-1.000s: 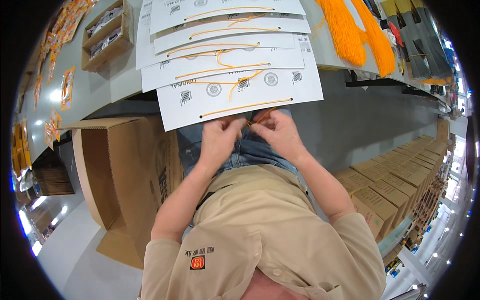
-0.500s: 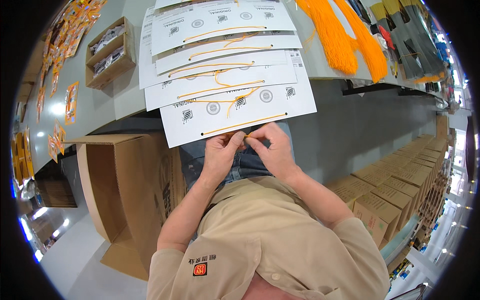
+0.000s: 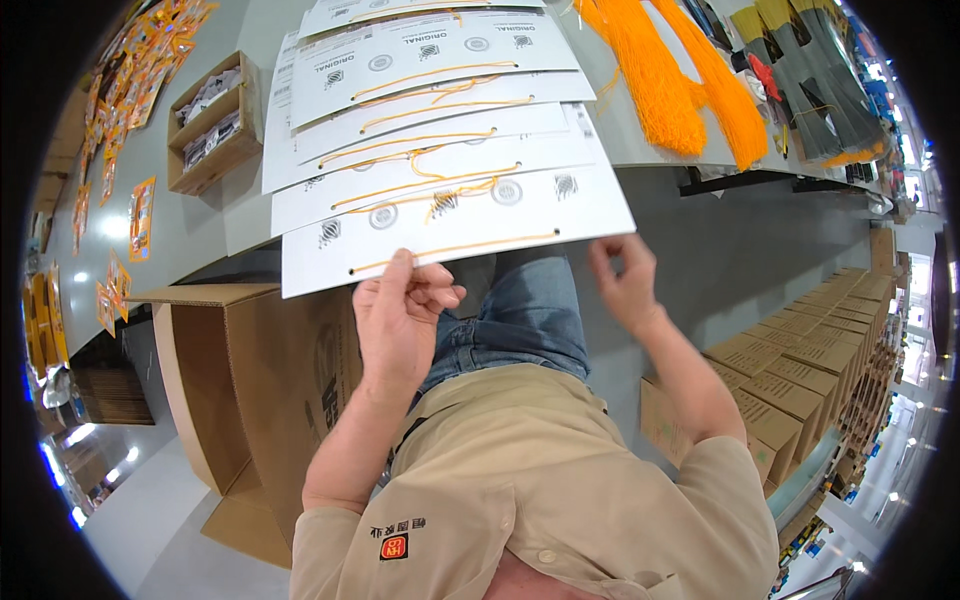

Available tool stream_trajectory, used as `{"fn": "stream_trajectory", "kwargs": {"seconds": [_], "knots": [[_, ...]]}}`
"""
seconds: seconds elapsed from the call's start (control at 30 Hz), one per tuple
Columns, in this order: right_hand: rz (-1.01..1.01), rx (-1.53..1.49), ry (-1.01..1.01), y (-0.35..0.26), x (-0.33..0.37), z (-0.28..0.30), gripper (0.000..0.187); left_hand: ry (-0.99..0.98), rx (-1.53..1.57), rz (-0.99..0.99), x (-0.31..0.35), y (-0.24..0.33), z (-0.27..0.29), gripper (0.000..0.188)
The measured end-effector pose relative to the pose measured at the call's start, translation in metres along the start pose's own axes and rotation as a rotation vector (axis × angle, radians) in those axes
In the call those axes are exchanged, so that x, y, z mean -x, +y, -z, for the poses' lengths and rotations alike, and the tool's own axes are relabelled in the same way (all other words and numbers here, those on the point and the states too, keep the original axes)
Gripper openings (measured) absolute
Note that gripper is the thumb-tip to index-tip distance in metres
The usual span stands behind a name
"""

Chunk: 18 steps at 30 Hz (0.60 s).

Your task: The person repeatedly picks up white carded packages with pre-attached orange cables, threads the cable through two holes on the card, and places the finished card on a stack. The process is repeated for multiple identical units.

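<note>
The nearest white printed card [image 3: 470, 215] overhangs the table's front edge, above my lap. An orange cord [image 3: 480, 245] runs through two holes along its near edge. My left hand [image 3: 400, 305] is at that edge near the left hole, thumb on top and fingers curled below, gripping the card. My right hand [image 3: 625, 278] is just below the card's right corner, blurred by motion; whether its fingers touch the card or hold anything cannot be seen. Several more white cards [image 3: 430, 75] with orange cords lie overlapped behind.
Orange cord bundles [image 3: 660, 95] hang over the table edge at right, beside dark brush-like bundles [image 3: 815, 90]. A wooden box [image 3: 215, 120] of small packets and orange packets [image 3: 142, 215] are at left. An open carton [image 3: 240, 380] stands by my left side; rows of cartons [image 3: 800, 350] stand at right.
My hands have parted from the middle of the card's edge. The left has moved left onto the edge, the right toward the right corner. The card stack has shifted slightly left in view.
</note>
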State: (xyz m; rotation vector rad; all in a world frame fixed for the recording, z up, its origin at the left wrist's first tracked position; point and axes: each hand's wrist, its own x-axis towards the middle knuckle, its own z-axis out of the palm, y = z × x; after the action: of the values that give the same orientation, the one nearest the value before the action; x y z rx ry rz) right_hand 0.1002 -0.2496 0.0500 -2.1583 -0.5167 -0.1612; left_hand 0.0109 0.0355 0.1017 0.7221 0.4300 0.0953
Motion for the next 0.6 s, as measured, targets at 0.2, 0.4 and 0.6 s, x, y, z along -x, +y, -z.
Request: {"fn": "stream_trajectory", "kwargs": {"seconds": [0.2,0.4,0.6], "knots": [[0.107,0.304,-0.049,0.064,-0.132,0.030,0.012,0.008,-0.026,-0.084,-0.058,0.038,-0.021,0.026],[0.047,0.571,-0.372,0.093,-0.204,0.026,0.011,-0.028,-1.636,-0.771,-0.064,0.043,-0.013,0.043],[0.078,0.532,-0.358,0.079,-0.153,0.024,0.011,-0.143,-1.972,-0.540,-0.077,0.055,0.010,0.045]]}}
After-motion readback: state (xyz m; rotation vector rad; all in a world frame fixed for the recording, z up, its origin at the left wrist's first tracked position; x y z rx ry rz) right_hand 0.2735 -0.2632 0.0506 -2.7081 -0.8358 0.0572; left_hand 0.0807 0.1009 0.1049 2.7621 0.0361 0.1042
